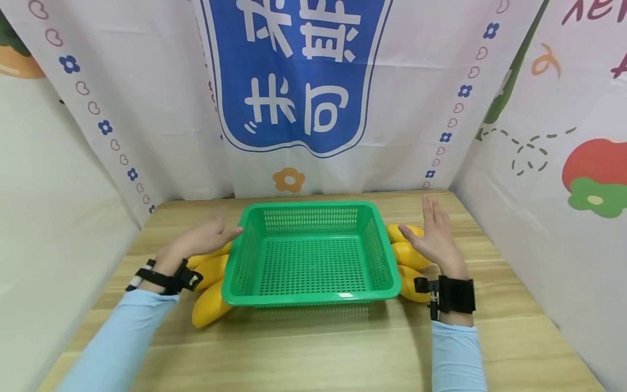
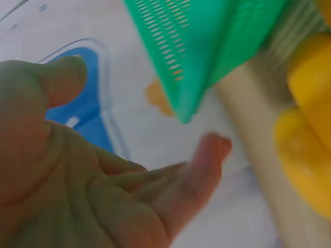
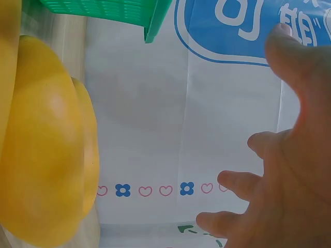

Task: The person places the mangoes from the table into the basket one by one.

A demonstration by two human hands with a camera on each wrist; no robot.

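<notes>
Plain light-blue sleeves, broad black wrist straps and small boxy black cameras on the straps.

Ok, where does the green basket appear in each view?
Head: green basket in the middle, below mid-height.
Left wrist: basket at the top, mostly right of centre, cut off.
Right wrist: basket along the top edge, left of centre, cut off.
Shared landmark: the blue print.

A green perforated basket is set with its opening upward. Three yellow fruits are lined along its left side, three more yellow fruits along its right.
</notes>
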